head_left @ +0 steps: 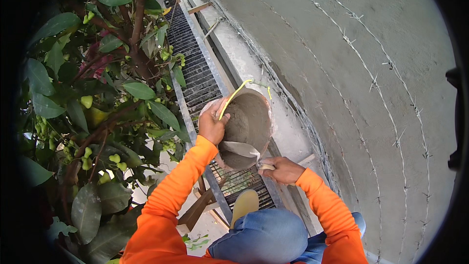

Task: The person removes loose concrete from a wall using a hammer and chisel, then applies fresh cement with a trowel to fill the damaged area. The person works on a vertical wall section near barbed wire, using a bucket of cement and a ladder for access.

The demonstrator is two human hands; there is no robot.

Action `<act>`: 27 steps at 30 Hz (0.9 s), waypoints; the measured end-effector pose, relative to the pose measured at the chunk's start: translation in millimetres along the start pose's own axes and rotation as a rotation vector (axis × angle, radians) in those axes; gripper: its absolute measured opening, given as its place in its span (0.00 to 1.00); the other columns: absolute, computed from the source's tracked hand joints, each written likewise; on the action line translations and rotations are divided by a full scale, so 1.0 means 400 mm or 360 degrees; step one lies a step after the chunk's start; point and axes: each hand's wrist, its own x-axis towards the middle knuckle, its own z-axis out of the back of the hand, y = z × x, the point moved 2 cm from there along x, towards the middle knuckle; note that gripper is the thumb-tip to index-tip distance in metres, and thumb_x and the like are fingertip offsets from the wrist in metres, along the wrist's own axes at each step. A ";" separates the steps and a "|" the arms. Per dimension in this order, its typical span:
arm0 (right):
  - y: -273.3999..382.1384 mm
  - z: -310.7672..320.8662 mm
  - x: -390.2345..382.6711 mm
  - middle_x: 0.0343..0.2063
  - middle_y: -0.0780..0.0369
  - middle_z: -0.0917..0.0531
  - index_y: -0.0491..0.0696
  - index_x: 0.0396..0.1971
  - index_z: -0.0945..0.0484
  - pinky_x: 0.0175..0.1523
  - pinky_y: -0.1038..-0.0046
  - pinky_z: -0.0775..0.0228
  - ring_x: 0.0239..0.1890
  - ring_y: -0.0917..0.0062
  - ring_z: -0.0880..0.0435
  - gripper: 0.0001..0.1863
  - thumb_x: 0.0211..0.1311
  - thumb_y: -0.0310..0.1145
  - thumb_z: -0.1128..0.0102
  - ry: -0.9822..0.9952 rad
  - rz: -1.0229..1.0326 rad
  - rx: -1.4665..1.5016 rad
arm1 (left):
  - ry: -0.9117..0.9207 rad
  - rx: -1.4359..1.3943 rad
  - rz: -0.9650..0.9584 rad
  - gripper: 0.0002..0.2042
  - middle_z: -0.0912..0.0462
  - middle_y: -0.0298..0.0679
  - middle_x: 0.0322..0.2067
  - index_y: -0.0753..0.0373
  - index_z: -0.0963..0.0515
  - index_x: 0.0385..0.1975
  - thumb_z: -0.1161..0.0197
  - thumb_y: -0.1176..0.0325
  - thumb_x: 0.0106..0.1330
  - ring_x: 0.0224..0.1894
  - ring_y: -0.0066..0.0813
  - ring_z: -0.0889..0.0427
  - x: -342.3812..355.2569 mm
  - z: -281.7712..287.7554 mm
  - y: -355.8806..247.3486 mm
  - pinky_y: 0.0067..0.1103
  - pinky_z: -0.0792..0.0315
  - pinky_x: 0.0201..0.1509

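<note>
In front of my knees is a round bucket with grey mortar smeared on its inside wall and lying in it. My left hand grips the bucket's left rim, near the yellow cord handle. A trowel has its metal blade inside the bucket, over the near part. Its handle is in my right hand, closed beside the bucket's near right rim. How deep the mortar lies under the blade is hidden.
The bucket is over a narrow metal grating walkway. Right of it run a concrete ledge, barbed wire and a grey plastered wall. A leafy tree with green fruit crowds the left. Wooden boards lie below.
</note>
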 end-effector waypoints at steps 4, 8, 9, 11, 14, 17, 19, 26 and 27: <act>0.066 0.016 -0.011 0.32 0.48 0.15 0.47 0.54 0.23 0.41 0.55 0.23 0.33 0.57 0.13 0.20 0.65 0.39 0.44 -0.0740 0.0497 -0.0810 | 0.0032 0.0312 -0.0015 0.24 0.22 0.44 0.61 0.71 0.26 0.61 0.38 0.84 0.62 0.64 0.30 0.26 -0.008 -0.019 -0.018 0.23 0.38 0.70; 0.086 0.041 -0.050 0.34 0.50 0.13 0.48 0.54 0.22 0.42 0.57 0.21 0.33 0.58 0.12 0.21 0.60 0.31 0.49 -0.0501 0.0430 -0.1464 | -0.0008 -0.0151 0.0006 0.25 0.22 0.43 0.60 0.73 0.28 0.62 0.38 0.84 0.63 0.64 0.30 0.26 0.012 0.000 -0.021 0.22 0.39 0.70; 0.089 0.050 -0.054 0.35 0.49 0.14 0.49 0.56 0.23 0.42 0.58 0.21 0.33 0.57 0.12 0.22 0.61 0.30 0.49 -0.0544 0.0401 -0.1463 | -0.0029 -0.0094 0.0030 0.26 0.23 0.43 0.61 0.74 0.30 0.63 0.39 0.85 0.63 0.64 0.29 0.26 0.015 0.006 -0.019 0.22 0.39 0.70; 0.093 0.061 -0.052 0.39 0.49 0.14 0.52 0.58 0.23 0.43 0.58 0.21 0.36 0.58 0.13 0.23 0.62 0.30 0.49 -0.0628 0.0454 -0.1377 | 0.0018 -0.0245 0.0015 0.26 0.23 0.43 0.61 0.74 0.30 0.63 0.39 0.85 0.63 0.63 0.29 0.26 0.026 -0.001 -0.016 0.22 0.40 0.71; 0.076 0.059 -0.033 0.48 0.53 0.17 0.59 0.62 0.25 0.47 0.58 0.23 0.44 0.61 0.14 0.26 0.63 0.31 0.49 -0.0824 0.0515 -0.1426 | 0.0016 -0.0090 -0.0002 0.25 0.23 0.44 0.61 0.74 0.28 0.62 0.39 0.85 0.63 0.63 0.30 0.26 0.025 -0.014 -0.017 0.23 0.40 0.71; 0.003 0.074 -0.034 0.50 0.65 0.18 0.71 0.61 0.24 0.52 0.59 0.30 0.53 0.68 0.20 0.26 0.64 0.32 0.48 -0.0768 0.0121 -0.1742 | -0.0032 -0.0117 0.0046 0.24 0.22 0.43 0.61 0.74 0.27 0.61 0.39 0.85 0.62 0.64 0.30 0.26 0.001 -0.004 -0.030 0.24 0.41 0.72; -0.057 0.141 -0.060 0.46 0.65 0.19 0.73 0.60 0.22 0.51 0.60 0.33 0.50 0.69 0.21 0.26 0.64 0.31 0.49 -0.0969 0.0254 -0.1768 | -0.0002 -0.0160 -0.0030 0.24 0.22 0.43 0.61 0.74 0.27 0.61 0.39 0.85 0.62 0.64 0.30 0.27 -0.003 -0.006 -0.037 0.24 0.40 0.71; -0.183 0.097 0.014 0.37 0.70 0.22 0.79 0.57 0.21 0.48 0.65 0.40 0.41 0.76 0.25 0.28 0.63 0.29 0.46 -0.1130 0.0515 -0.1824 | -0.0014 -0.0113 -0.0062 0.23 0.21 0.42 0.59 0.73 0.26 0.60 0.38 0.83 0.64 0.63 0.29 0.26 0.014 -0.043 -0.033 0.23 0.39 0.70; -0.185 0.068 0.037 0.37 0.70 0.22 0.76 0.56 0.19 0.48 0.65 0.41 0.42 0.75 0.25 0.26 0.60 0.31 0.41 -0.1094 0.0500 -0.1705 | -0.0047 -0.0097 -0.0021 0.22 0.21 0.42 0.59 0.73 0.26 0.60 0.38 0.83 0.64 0.63 0.29 0.25 0.014 -0.045 -0.032 0.23 0.39 0.70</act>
